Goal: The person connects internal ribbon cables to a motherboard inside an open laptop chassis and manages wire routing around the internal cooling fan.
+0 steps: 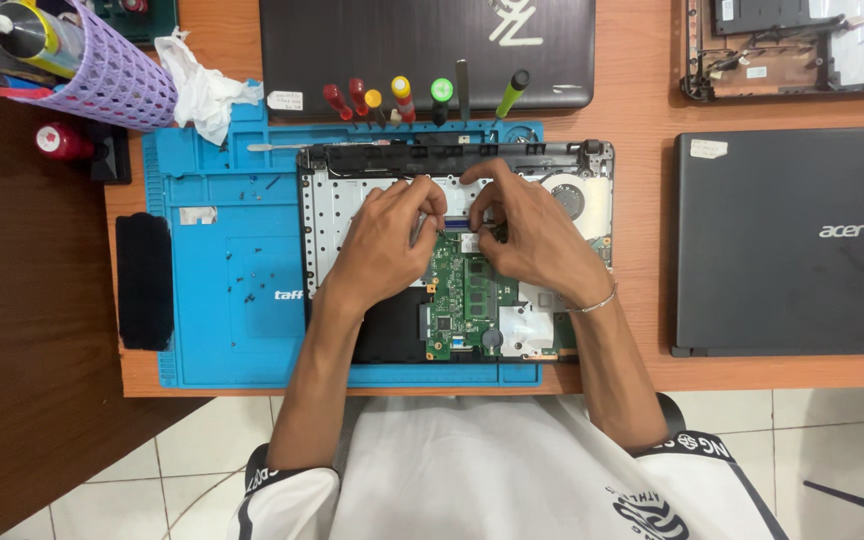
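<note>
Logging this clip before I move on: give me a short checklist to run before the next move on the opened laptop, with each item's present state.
1. Both hands on the work: left hand and right hand meet over the green board: ok.
2. Opened laptop lies on the blue mat: ok.
3. Loose screws kept on the mat: ok.
4. Screwdrivers nearby: ok.
5. Part under the fingertips: hidden, cannot tell.

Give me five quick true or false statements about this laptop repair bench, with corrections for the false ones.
1. Both hands, left hand and right hand, are over the opened laptop. True.
2. The opened laptop lies on a red mat. False: the mat is blue.
3. Screwdrivers stand behind the laptop. True.
4. A closed black laptop lies on the right. True.
5. The lilac basket sits at the right edge. False: it is top left.
</note>
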